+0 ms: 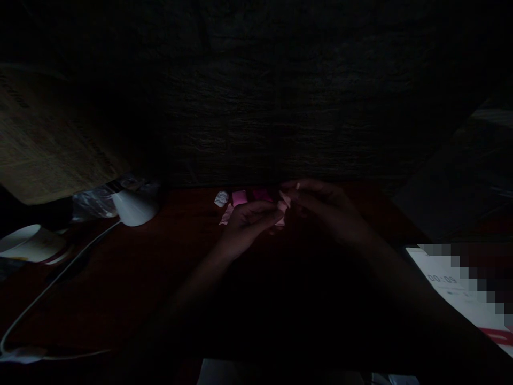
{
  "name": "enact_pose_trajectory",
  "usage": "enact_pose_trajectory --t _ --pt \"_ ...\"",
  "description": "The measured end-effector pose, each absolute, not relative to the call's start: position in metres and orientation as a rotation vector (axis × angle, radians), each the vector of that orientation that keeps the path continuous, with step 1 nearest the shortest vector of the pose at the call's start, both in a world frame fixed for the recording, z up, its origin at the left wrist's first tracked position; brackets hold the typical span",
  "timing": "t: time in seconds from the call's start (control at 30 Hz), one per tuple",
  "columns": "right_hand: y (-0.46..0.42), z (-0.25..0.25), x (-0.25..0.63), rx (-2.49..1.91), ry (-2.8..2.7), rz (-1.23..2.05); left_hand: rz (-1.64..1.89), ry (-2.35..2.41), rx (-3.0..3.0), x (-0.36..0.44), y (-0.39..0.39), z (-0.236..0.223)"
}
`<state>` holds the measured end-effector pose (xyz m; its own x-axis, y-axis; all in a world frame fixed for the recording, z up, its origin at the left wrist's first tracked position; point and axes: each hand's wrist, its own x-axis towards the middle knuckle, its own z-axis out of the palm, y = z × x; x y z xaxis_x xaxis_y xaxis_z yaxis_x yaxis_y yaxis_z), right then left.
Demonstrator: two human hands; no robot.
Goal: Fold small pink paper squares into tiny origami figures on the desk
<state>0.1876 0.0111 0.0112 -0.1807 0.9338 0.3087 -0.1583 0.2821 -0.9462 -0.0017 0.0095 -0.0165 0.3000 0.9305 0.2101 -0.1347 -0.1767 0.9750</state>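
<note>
The scene is very dark. My left hand (247, 224) and my right hand (320, 206) meet over a dark red table (160, 256), both with fingers pinched on a small pale pink folded piece (282, 207). Just behind the hands lie other small pieces in a row: a white one (221, 198), a pink one (239, 197) and a magenta one (262, 194). Another pale pink piece (226, 215) lies beside my left hand.
A white charger (134, 208) with a white cable (48, 291) lies at the left, next to crumpled clear plastic (92, 203). A white cup (30, 243) stands at the far left. A lit screen (460, 289) sits at the right. A dark woven wall rises behind.
</note>
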Motion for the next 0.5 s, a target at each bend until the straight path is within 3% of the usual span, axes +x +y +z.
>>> enact_pose_trajectory --t 0.5 --pt "0.014 0.0079 0.1827 -0.812 -1.206 1.219 1.171 0.833 1.398 -0.0005 0.0084 -0.0158"
